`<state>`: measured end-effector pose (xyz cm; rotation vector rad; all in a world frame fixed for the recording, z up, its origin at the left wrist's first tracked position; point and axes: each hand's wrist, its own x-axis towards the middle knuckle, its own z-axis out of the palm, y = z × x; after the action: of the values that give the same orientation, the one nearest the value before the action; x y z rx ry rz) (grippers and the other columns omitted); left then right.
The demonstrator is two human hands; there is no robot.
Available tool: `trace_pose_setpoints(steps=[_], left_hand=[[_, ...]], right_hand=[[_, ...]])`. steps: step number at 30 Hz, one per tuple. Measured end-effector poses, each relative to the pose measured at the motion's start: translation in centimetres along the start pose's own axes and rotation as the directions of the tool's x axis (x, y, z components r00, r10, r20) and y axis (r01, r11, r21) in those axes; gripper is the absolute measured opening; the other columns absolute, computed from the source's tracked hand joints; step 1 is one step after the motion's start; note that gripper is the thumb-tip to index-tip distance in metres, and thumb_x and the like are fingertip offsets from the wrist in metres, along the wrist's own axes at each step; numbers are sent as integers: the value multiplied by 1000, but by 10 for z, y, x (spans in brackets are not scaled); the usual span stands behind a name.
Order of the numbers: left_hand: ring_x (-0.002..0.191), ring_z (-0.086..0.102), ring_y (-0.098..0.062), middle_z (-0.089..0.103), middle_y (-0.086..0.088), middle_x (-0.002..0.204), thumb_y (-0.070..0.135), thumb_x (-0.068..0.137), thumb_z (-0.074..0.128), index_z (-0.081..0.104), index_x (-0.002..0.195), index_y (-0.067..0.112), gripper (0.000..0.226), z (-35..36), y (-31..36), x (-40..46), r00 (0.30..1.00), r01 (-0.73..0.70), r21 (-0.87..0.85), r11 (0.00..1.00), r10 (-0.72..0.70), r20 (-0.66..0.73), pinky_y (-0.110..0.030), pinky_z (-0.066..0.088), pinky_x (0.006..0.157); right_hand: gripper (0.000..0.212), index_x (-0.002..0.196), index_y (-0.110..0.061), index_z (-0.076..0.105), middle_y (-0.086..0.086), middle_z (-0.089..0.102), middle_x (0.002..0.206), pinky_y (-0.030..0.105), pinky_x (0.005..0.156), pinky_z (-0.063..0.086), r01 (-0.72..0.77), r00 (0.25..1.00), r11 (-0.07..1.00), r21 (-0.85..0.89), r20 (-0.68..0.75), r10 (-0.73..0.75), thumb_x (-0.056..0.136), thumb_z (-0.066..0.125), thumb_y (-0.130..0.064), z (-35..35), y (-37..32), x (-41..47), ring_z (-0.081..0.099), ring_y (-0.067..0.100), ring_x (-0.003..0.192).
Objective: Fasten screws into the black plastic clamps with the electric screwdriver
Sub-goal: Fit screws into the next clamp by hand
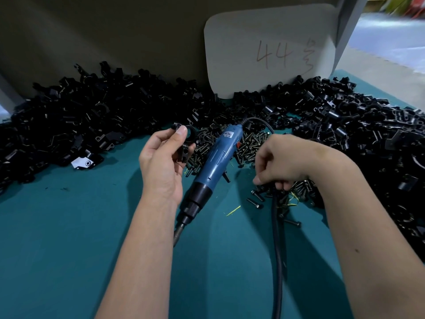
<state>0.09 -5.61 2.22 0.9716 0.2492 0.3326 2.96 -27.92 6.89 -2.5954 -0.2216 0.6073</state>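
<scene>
A black plastic clamp [185, 143], ring-shaped with a blocky lug, is pinched between the thumb and fingers of the left hand [164, 157], raised just above the teal tabletop [69, 226]. Between the hands lies the electric screwdriver [212, 166], blue-bodied with a black collar, untouched, its bit end pointing toward the person and its black cable [277, 249] looping back across the tabletop. The right hand [281, 162] hangs curled over a scatter of dark screws [255, 196], fingertips down among them; whether it grips one cannot be told. Heaps of glossy black clamps [80, 116] ring the work area. Behind stands a pale card [271, 49] marked "44".
</scene>
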Motion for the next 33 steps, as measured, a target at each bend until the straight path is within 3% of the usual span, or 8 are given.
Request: trace_pose_setpoints(steps=[4, 8, 12, 15, 19, 24, 28, 33], left_hand=[[75, 70, -13, 74, 4, 83, 10, 84, 81, 71, 78, 17, 14, 0, -1, 0, 1000, 4, 7, 1000, -4, 6, -23, 58, 74], [73, 69, -14, 74, 4, 81, 9, 85, 81, 70, 80, 16, 13, 0, -1, 0, 1000, 12, 12, 1000, -12, 0, -23, 58, 73], [71, 70, -15, 74, 3, 83, 12, 82, 82, 70, 81, 16, 13, 0, 1, 0, 1000, 20, 18, 1000, -20, 2, -23, 59, 73], [71, 71, -17, 74, 1, 84, 12, 83, 82, 71, 79, 17, 13, 0, 1, 1, 1000, 24, 22, 999, -24, -2, -23, 59, 72], [71, 72, -18, 74, 2, 85, 14, 83, 83, 72, 79, 20, 13, 1, 0, 0, 1000, 31, 57, 998, -31, 4, -27, 56, 73], [70, 72, -16, 75, 4, 83, 16, 83, 83, 72, 76, 24, 16, 1, 1, -2, 1000, 26, 87, 996, -27, 3, -32, 45, 77], [70, 72, -17, 74, 3, 84, 14, 82, 83, 72, 74, 23, 17, 2, 0, -3, 999, 36, 83, 996, -36, 9, -30, 53, 77], [70, 70, -17, 71, 0, 85, 12, 82, 83, 73, 70, 23, 19, 1, 0, -3, 999, 34, 72, 997, -36, 29, -24, 60, 74]], right_hand=[[19, 72, -21, 77, -5, 70, 59, 17, 44, 46, 17, 999, 991, -131, 47, -11, 79, 91, -33, 7, -15, -4, 63, 9, 48], [17, 74, -22, 76, -13, 66, 64, 18, 49, 41, 72, 992, 974, -212, 121, -47, 79, 90, -30, 16, -28, -4, 60, 4, 61], [16, 77, -21, 74, -11, 65, 68, 21, 55, 43, 98, 993, 974, -204, 92, -80, 83, 88, -25, 10, -25, -9, 60, 6, 64], [16, 81, -15, 70, -3, 69, 60, 19, 45, 46, 71, 997, 991, -111, 42, -67, 88, 84, -16, 0, -17, -12, 64, 10, 50], [11, 86, -13, 70, 3, 68, 54, 18, 44, 48, 23, 989, 997, -71, 149, -12, 91, 79, -9, -2, -21, -14, 62, 13, 42], [11, 83, -10, 74, 1, 68, 51, 20, 49, 55, -75, 984, 994, -85, 152, 87, 86, 85, -11, 2, -23, -16, 68, 13, 46], [20, 84, -8, 76, 3, 73, 59, 22, 58, 60, -47, 980, 995, -90, 191, 63, 80, 91, -21, 12, -29, -12, 72, 14, 54], [15, 76, -7, 74, -1, 70, 54, 26, 60, 62, 2, 982, 988, -152, 185, 27, 82, 87, -12, 19, -29, -6, 73, 16, 54]])
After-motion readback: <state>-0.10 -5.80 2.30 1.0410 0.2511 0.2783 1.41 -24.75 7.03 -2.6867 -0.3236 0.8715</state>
